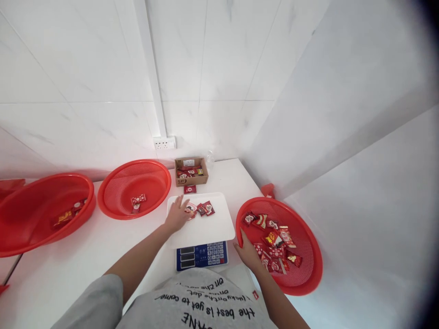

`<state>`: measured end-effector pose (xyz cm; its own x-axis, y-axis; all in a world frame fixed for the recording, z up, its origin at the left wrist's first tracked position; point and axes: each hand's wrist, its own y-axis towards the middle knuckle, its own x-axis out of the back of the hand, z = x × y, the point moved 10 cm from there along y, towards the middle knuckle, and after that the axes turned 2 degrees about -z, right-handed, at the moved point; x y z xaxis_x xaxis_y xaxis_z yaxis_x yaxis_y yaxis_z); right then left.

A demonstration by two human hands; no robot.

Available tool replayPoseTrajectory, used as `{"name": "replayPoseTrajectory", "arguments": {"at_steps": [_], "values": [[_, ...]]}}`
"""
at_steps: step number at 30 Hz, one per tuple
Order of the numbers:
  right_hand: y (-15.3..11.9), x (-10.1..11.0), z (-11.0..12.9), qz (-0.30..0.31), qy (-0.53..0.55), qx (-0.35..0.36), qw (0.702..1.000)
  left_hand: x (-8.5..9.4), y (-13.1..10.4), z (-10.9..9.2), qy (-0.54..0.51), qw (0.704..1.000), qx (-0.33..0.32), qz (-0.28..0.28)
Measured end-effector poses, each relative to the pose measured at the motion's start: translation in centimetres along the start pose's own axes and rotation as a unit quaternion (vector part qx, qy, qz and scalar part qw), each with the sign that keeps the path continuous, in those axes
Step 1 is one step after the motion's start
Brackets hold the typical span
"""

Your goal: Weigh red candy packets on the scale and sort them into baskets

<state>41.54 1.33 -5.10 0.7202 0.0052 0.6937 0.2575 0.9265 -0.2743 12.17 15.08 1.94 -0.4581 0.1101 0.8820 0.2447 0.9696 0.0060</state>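
My left hand [176,214] reaches over the left part of the white weighing tray [202,230], fingers stretched out at a red and white snack packet [190,209]. Just right of it on the tray lie red wrapped packets [207,208]. The tray belongs to a scale with a blue keypad panel [202,256]. My right hand [247,252] is closed on the near-left rim of a red plastic basket [310,242], its thumb on the rim and its other fingers partly hidden. Several red and gold packets [273,239] are scattered inside this basket.
Behind the scale stands a small cardboard box [192,181] of packets, with one red packet [190,189] in front. Two more red baskets, the middle one [113,183] and the far-left one [34,244], hold a few packets. A tiled wall [219,123] with a socket [164,143] backs the table.
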Motion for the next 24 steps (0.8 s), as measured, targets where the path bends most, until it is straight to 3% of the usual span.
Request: {"name": "replayPoseTrajectory", "arguments": {"at_steps": [3, 9, 12, 17, 24], "values": [[0.0, -0.1, 0.0, -0.002, -0.003, 0.003, 1.0, -3.4, 0.5, -3.3, 0.007, 0.999, -0.024, 0.034], [-0.1, -0.3, -0.1, -0.01, 0.005, 0.003, 1.0, -6.8, 1.9, -8.0, 0.081, 0.987, -0.103, 0.088], [-0.3, -0.1, 0.2, -0.013, 0.011, 0.001, 1.0, -6.8, 1.6, -9.0, 0.096, 0.981, -0.152, 0.071], [-0.5, 0.0, 0.7, 0.003, 0.008, -0.009, 1.0, -5.4, 0.6, -9.4, 0.098, 0.975, -0.195, 0.028], [-0.3, -0.2, 0.3, 0.004, 0.01, -0.013, 1.0, -4.2, -0.4, -9.3, 0.085, 0.977, -0.195, -0.015]]}}
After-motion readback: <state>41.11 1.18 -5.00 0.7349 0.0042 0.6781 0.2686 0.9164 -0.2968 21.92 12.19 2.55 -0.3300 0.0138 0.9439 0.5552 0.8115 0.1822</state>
